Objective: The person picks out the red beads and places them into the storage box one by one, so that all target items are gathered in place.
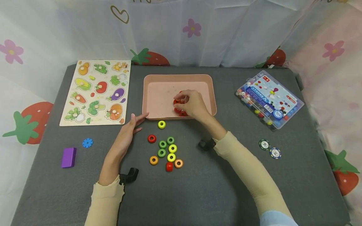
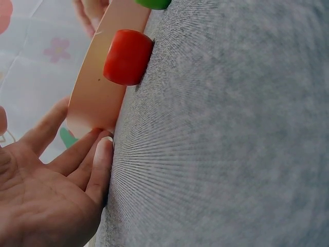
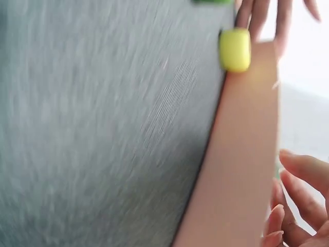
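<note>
A shallow pink tray [image 1: 161,100] lies at the back middle of the table. In its right front part, several red beads [image 1: 181,113] are partly hidden beneath my right hand [image 1: 193,103]. That hand is over the tray with fingers bent and thumb apart; in the right wrist view no bead shows between the fingertips [image 3: 286,153]. My left hand [image 1: 128,133] has its fingers extended, touching the tray's front left corner. In front of the tray lie loose ring beads: green beads [image 1: 161,153], yellow beads [image 1: 172,148], orange beads [image 1: 154,160] and red beads [image 1: 151,138].
A vegetable puzzle board [image 1: 96,94] lies at the left, with a blue notched disc [image 1: 87,142] and a purple block [image 1: 68,158] nearer the front. To the right are a clear boxed kit [image 1: 270,99] and two poker chips [image 1: 275,153]. A printed curtain [image 1: 169,31] hangs behind.
</note>
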A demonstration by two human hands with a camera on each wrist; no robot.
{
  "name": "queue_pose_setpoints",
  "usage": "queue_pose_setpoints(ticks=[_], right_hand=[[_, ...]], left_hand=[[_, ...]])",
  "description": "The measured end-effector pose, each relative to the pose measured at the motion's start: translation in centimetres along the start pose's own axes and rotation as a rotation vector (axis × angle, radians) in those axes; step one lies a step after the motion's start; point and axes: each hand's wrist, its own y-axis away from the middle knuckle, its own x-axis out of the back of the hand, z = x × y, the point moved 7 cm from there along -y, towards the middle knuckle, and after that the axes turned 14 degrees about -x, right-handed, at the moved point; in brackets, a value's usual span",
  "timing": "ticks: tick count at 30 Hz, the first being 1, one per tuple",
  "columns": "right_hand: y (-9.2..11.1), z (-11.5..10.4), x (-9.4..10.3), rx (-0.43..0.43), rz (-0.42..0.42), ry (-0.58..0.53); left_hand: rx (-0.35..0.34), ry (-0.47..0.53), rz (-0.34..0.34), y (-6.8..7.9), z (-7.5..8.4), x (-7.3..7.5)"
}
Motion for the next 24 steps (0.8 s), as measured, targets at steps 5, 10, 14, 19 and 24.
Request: queue_pose_setpoints(ticks=[5,10,14,19,24], right_hand=[[2.4,-1.8,-1.2,0.088,-0.084,0.023],[4.6,-2.8,-3.0,0.127,-0.179,0.092],[5.7,-2.8,-4.8,0.155,-0.223,0.203],[6.3,-2.1,-7.0,0.15,-0.29,0.317],[6.8,-1.7,-8.6,0.139,-0.346,0.385]], left_hand=[[0.011,-0.005,-0.001,0.0,-0.1,0.0],[0.018,-0.008,-0.002,0.0,-0.1,-0.1],[0.016,-0.01,-0.005,0.0,-0.1,-0.1],[0.008,-0.004,-0.007,0.1,-0.1,-0.1],[-0.002,-0.002,-0.005,0.0,0.0,0.0]])
